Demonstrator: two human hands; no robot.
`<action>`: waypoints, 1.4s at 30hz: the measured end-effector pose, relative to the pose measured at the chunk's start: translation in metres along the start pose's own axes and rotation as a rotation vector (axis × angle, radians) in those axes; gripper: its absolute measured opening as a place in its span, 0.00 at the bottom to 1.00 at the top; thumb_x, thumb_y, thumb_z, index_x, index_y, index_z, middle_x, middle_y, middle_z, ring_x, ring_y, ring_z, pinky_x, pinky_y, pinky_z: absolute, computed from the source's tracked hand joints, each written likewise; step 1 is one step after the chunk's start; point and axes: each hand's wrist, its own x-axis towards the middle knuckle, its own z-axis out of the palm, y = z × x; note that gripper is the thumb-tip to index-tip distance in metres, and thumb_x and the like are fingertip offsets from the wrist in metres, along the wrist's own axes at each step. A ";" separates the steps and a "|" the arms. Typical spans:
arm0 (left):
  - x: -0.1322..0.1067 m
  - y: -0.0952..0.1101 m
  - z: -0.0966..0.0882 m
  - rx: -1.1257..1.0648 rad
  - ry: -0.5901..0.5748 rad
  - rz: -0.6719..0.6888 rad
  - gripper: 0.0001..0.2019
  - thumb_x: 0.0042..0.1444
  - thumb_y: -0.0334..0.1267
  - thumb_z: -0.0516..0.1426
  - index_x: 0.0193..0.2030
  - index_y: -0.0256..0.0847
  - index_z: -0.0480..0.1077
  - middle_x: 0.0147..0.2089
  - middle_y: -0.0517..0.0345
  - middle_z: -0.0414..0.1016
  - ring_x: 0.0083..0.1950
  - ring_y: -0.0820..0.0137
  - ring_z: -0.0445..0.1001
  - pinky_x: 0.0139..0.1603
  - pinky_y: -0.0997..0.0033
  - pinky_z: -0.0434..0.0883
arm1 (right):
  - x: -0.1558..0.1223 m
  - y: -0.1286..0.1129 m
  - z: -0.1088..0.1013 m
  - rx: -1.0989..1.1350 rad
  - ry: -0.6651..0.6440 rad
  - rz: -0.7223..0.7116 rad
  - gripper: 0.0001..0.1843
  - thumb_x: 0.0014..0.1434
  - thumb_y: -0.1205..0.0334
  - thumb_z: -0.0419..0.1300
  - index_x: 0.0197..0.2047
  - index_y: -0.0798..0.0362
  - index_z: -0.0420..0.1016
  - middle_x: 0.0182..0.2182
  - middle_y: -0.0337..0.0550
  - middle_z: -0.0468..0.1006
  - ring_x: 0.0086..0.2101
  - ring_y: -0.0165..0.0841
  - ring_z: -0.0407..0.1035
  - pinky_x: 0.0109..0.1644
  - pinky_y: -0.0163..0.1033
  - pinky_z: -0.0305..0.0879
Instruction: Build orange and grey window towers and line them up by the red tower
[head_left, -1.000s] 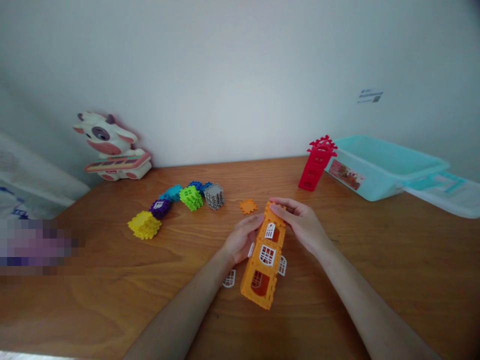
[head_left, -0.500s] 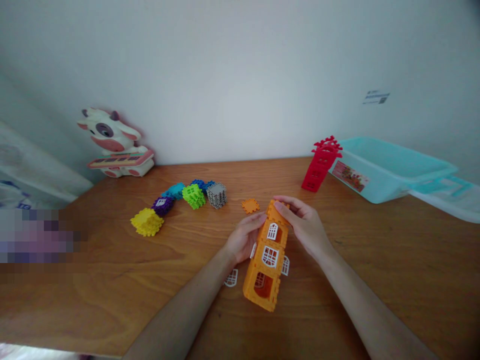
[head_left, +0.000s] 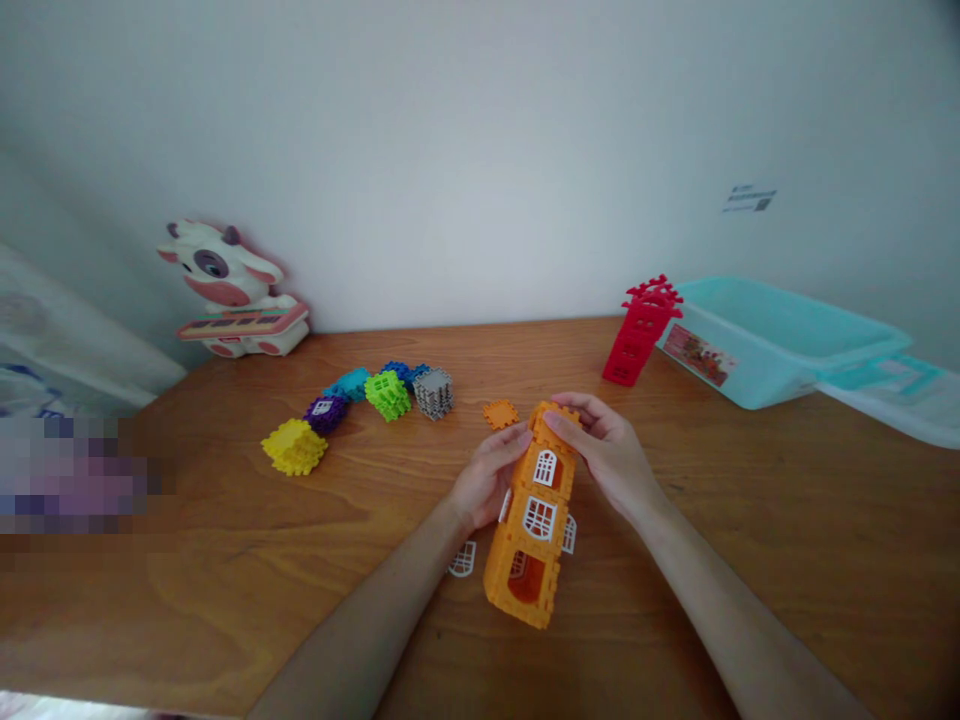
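An orange tower of interlocking toy tiles (head_left: 517,520) leans away from me, its far end between my hands. White lattice window pieces (head_left: 540,518) sit in its front face, and others stick out at its sides. My left hand (head_left: 491,478) is wrapped along the tower's upper left edge. On the upper right, my right hand (head_left: 606,440) grips the far end, thumb on the front and fingers behind it. A loose white window piece (head_left: 463,559) lies beside my left forearm. Just beyond the tower rests a flat orange tile (head_left: 500,414).
Stacked tiles stand to the left: yellow (head_left: 295,447), purple (head_left: 325,414), light blue (head_left: 351,384), green (head_left: 388,396) and grey (head_left: 433,392). A red tile tower (head_left: 634,345) stands by a turquoise bin (head_left: 780,350). A cow-shaped toy keyboard (head_left: 244,325) sits back left.
My right thumb has slid slightly left across the top of the orange tower. Both hands keep their hold, and the tower has barely shifted.
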 end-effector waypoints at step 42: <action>0.000 -0.004 0.000 -0.160 -0.018 0.017 0.17 0.49 0.39 0.69 0.45 0.35 0.76 0.36 0.54 0.79 0.34 0.69 0.77 0.40 0.70 0.71 | -0.019 -0.010 0.010 -0.224 -0.110 -0.165 0.19 0.59 0.50 0.66 0.52 0.45 0.71 0.41 0.43 0.79 0.37 0.36 0.75 0.40 0.42 0.75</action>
